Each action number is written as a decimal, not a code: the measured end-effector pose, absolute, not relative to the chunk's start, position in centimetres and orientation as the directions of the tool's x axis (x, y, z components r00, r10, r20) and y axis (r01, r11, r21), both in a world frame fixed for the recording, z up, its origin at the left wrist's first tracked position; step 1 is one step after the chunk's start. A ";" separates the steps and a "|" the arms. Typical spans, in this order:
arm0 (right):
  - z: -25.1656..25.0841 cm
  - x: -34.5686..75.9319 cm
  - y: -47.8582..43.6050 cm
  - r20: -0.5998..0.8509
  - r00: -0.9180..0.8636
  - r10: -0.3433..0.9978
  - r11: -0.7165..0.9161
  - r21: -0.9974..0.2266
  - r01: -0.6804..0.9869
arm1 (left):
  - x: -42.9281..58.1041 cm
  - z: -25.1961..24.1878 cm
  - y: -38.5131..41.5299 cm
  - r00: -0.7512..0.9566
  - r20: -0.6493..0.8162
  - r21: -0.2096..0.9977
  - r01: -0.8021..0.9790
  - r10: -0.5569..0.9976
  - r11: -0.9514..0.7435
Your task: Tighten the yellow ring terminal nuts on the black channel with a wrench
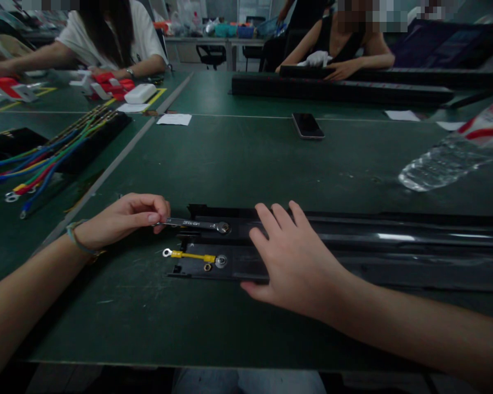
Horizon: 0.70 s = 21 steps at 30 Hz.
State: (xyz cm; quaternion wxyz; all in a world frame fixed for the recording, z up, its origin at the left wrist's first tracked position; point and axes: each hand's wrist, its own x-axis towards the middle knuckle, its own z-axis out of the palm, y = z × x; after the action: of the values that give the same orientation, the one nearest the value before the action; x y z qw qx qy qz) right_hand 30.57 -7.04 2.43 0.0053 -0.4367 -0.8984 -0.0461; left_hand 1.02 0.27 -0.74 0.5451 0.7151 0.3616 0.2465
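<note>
A long black metal rail (394,249) lies across the green table in front of me. My left hand (121,219) pinches the handle of a small silver wrench (195,224), whose ring end sits on a fastener at the rail's left end. My right hand (291,260) lies flat and open on the rail, fingers spread, pressing it down. A short yellow wire with ring terminals (189,255) rests on the rail's end plate below the wrench.
A bundle of coloured wires (45,161) lies at the left. A phone (308,126) and paper slips (175,119) sit mid-table. A clear plastic bottle (447,158) lies at the right. Two other people work at the far side, one beside another black rail (340,90).
</note>
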 end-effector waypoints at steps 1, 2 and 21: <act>2.4 30.6 -7.0 0.047 -0.619 0.784 0.615 0.078 0.784 | 1.0 -0.7 0.3 0.618 -0.041 0.957 0.250 0.785 -0.147; 2.5 30.6 -7.0 0.044 -0.620 0.784 0.616 0.078 0.784 | 1.0 -0.8 0.3 0.620 -0.041 0.957 0.250 0.783 -0.148; 2.4 30.6 -7.0 0.049 -0.616 0.786 0.612 0.082 0.787 | 0.9 -0.8 0.5 0.629 -0.051 0.940 0.292 0.776 -0.174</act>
State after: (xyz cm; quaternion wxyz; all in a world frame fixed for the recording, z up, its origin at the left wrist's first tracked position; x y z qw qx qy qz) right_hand 30.60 -7.01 2.41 0.0041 -0.4381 -0.8977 -0.0477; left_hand 0.86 0.46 -0.81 0.5288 0.7312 0.3652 0.2289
